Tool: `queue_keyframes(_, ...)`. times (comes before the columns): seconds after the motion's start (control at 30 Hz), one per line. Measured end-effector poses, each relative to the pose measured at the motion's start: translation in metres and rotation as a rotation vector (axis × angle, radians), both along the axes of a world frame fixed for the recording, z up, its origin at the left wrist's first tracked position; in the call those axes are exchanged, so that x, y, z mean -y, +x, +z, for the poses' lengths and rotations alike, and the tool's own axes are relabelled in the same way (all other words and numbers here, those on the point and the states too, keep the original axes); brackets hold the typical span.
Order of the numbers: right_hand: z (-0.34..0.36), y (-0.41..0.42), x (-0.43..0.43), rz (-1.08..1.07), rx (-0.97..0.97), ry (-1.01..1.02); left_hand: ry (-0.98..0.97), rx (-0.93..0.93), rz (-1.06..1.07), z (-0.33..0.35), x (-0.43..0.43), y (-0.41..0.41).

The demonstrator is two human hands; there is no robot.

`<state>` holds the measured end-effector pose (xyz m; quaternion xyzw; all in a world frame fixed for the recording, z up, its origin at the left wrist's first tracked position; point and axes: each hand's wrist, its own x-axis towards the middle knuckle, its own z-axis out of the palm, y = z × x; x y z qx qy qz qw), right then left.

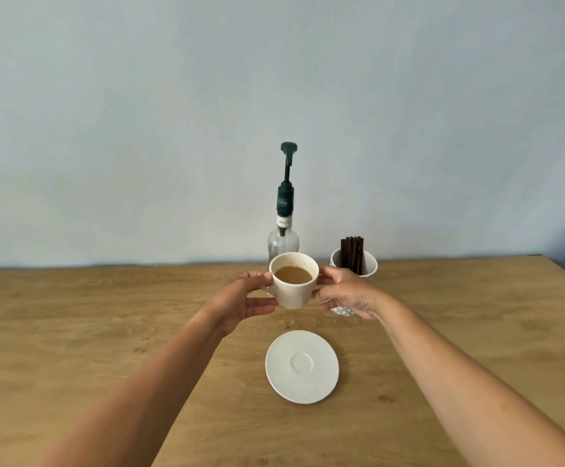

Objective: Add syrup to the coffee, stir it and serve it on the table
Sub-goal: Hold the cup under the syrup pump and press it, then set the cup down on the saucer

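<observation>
- Head view shows me the white cup (292,293) held up between both hands, with light brown coffee (293,274) inside.
- My left hand (244,298) curls round the cup's left side and grips it.
- My right hand (348,291) grips the cup's right side with bent fingers.
- The cup is up in the air, apart from the white saucer (303,367).
- The saucer lies on the wooden table (105,315), nearer to me than the cup.
- Just behind the cup stands the syrup bottle (283,237) with its dark pump up.
- Behind my right hand, a small pot (371,267) holds dark stir sticks (351,252).
</observation>
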<state>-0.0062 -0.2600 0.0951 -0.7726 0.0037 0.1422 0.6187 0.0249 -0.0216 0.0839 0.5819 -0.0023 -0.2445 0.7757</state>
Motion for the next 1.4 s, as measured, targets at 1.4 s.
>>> queue_keyframes(1.4, -0.049, -0.020, 0.033, -0.034, -0.088, -0.351, 0.334, 0.031, -0.085, -0.115, -0.006, -0.039)
